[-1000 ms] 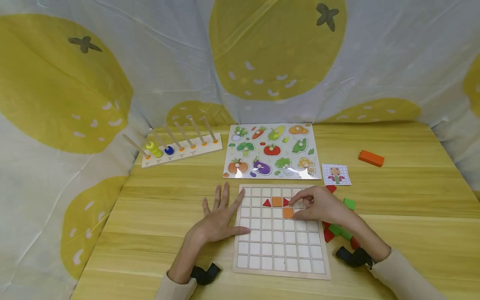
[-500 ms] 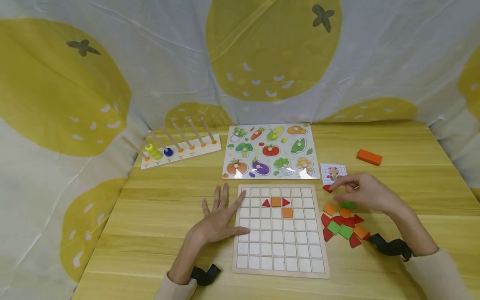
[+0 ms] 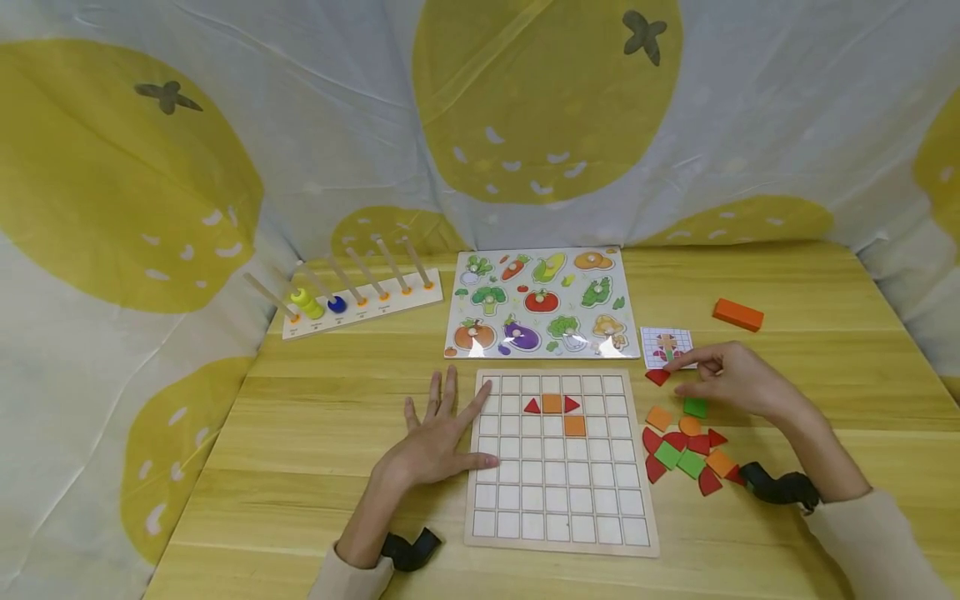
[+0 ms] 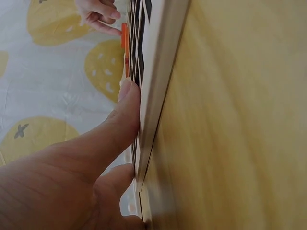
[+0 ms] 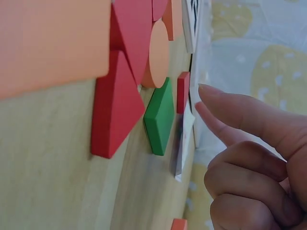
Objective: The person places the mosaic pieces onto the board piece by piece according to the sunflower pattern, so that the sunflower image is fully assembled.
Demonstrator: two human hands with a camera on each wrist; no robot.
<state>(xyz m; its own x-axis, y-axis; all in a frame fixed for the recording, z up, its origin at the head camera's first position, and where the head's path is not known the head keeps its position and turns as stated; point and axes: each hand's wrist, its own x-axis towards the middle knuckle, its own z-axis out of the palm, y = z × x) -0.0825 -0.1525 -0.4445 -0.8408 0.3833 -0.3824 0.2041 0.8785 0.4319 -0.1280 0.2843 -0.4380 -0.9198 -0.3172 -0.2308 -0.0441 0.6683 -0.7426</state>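
My left hand (image 3: 431, 446), fingers spread, rests at the left edge of a wooden grid board (image 3: 522, 541), thumb and index on its rim. On the board lie a red triangle (image 3: 532, 406), an orange square (image 3: 552, 403), a second red triangle (image 3: 572, 404) and a lower orange square (image 3: 575, 426). Over the loose pieces right of the board is my right hand (image 3: 731, 379), thumb and index apart with nothing between them. Its index tip is close to a red piece (image 3: 657, 377) and a small pattern card (image 3: 663, 342); contact is unclear. A green square (image 5: 160, 117) lies below the hand.
Several red, green and orange pieces (image 3: 691, 463) cluster right of the board. Behind it lies a vegetable puzzle (image 3: 506, 287). A peg stand (image 3: 375, 302) with yellow and blue beads is at back left, an orange block (image 3: 738, 314) at back right. A patterned curtain (image 3: 525, 221) closes the back.
My right hand has left the red triangle on the board and moved right to the loose pieces near the card. Between the last two head frames it shifted only slightly. The left hand stayed put.
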